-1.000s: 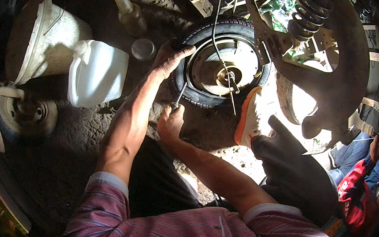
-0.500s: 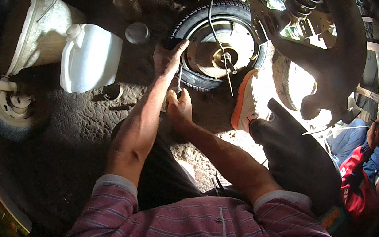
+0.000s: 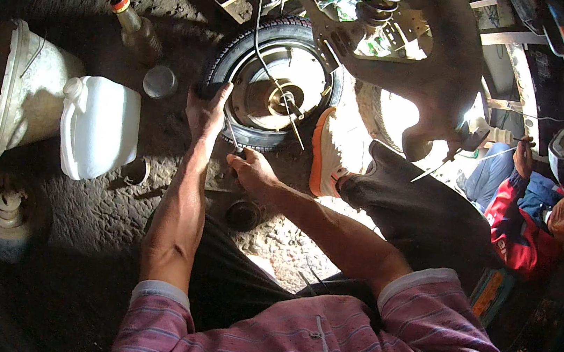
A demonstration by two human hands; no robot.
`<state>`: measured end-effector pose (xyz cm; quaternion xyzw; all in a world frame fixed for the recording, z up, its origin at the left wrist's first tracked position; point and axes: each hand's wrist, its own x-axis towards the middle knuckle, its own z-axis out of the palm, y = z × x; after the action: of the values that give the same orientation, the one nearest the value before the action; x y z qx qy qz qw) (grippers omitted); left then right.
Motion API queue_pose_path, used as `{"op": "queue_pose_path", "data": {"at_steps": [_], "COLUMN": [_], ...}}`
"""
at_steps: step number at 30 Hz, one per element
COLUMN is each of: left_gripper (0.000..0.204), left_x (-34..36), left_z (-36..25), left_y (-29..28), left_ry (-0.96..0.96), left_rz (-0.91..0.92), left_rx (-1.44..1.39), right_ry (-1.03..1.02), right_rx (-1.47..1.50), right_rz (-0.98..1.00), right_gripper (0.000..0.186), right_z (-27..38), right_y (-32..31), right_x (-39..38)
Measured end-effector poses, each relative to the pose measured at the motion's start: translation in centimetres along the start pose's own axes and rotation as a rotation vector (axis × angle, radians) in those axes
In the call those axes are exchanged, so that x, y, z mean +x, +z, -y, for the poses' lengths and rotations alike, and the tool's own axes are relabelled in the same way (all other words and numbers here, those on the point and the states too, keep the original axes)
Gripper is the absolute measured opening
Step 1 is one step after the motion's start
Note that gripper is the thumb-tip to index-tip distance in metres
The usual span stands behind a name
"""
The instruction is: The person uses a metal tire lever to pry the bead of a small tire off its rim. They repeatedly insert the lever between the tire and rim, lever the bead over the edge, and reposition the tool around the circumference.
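A wheel with a black tyre (image 3: 220,63) and a worn metal hub (image 3: 255,81) stands in front of me. My left hand (image 3: 205,114) grips the tyre at its near left side, thumb on the face and the other fingers mostly hidden. Closed round the dark handle of a screwdriver-like tool, my right hand (image 3: 254,171) is just below the tyre. The thin metal shaft of the screwdriver (image 3: 231,135) slants up to the tyre's lower left edge beside my left hand; its tip is hard to see. A thin rod (image 3: 272,76) crosses the hub.
At left are a white jug (image 3: 101,129), a dirty bucket (image 3: 35,89), a glass bottle (image 3: 136,30), a jar (image 3: 160,81) and a small wheel (image 3: 6,216). My shoe (image 3: 334,151) is right of the tyre, under a metal frame (image 3: 406,82). Another person (image 3: 526,227) sits at far right.
The whole view has shifted, putting things farther left and lower. The screwdriver, nearly upright before, now slants, its handle swung right. My left hand remains on the tyre.
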<state>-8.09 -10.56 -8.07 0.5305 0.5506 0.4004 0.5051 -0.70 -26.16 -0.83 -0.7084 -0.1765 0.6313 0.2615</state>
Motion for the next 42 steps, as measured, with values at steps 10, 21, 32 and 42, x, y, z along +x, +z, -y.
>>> {"op": "queue_pose_path", "data": {"at_steps": [10, 21, 32, 42], "left_gripper": [0.067, 0.073, 0.084, 0.095], "left_x": [-0.6, -0.3, 0.4, 0.5], "left_z": [-1.0, -1.1, 0.6, 1.3], "left_y": [0.1, -0.2, 0.3, 0.3], "left_ry": [0.113, 0.058, -0.019, -0.055], "left_rz": [0.029, -0.016, 0.015, -0.014], "left_rx": [-0.303, -0.074, -0.104, 0.107], "right_ry": [0.19, -0.235, 0.154, -0.255], "right_rx": [0.072, -0.035, 0.229, 0.013], "right_rz": [-0.032, -0.319, 0.169, -0.256], "right_gripper": [0.029, 0.028, 0.026, 0.032], "right_z": [3.8, -5.2, 5.2, -2.4], "right_y": [-1.2, 5.2, -2.3, -10.8], "right_x": [-2.0, -0.4, -10.2, -14.4]}}
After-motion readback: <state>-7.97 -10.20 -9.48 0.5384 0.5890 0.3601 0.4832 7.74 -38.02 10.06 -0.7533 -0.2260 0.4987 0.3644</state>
